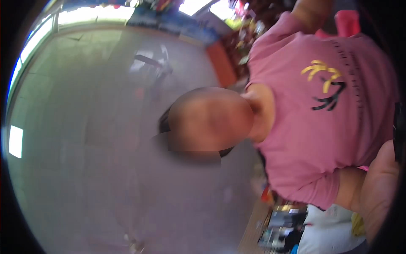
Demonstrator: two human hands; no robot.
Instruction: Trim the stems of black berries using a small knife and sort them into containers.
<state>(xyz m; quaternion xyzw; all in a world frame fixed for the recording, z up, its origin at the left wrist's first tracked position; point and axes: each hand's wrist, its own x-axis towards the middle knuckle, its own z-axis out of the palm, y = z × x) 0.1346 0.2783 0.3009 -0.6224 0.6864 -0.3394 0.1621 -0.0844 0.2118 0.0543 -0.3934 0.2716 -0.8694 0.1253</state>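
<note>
The view lies sideways, and a person in a pink T-shirt [304, 110] faces the camera. Along the lower right rim a hand [380, 186] reaches close to the camera, beside a black object [398, 131] cut off by the picture's edge. By its arm it is that person's right hand; whether the person is me, the frame does not settle. Its fingertips are hidden, so its grip on the black object cannot be made out. The other arm [313, 12] runs out of the picture at the top, and its hand is out of sight.
A pale ceiling [84, 106] with a blurred fan [156, 63] fills the left. Bright windows [97, 15] line the upper left rim. Cluttered goods [249, 34] show at the top, near a pink object [347, 23]. White bags or cloth [325, 233] lie at the lower right.
</note>
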